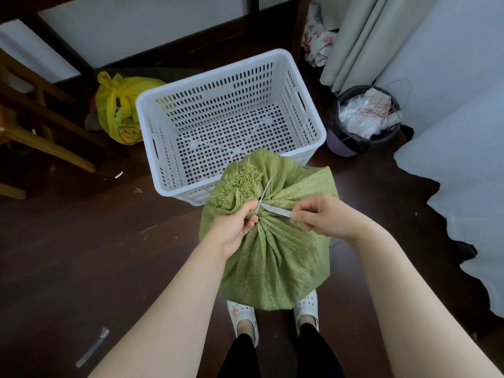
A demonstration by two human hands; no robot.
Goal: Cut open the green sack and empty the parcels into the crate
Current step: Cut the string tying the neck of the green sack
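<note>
A green woven sack (275, 257) stands upright on the floor between my feet, its neck bunched and tied with a pale cable tie (265, 190). My left hand (236, 227) grips the gathered neck just below the frayed top. My right hand (324, 218) holds a small knife with a silver blade (275, 210), its tip at the tie on the neck. Just beyond the sack sits a white perforated plastic crate (313, 126) with nothing visible inside. No parcels show; the sack hides them.
A yellow plastic bag (120, 110) lies left of the crate. A black-lined bin (362, 120) full of plastic scraps stands to its right. Wooden chair legs (41, 137) are at left, white sheeting (469, 192) at right. A clear strip (92, 349) lies on the dark floor.
</note>
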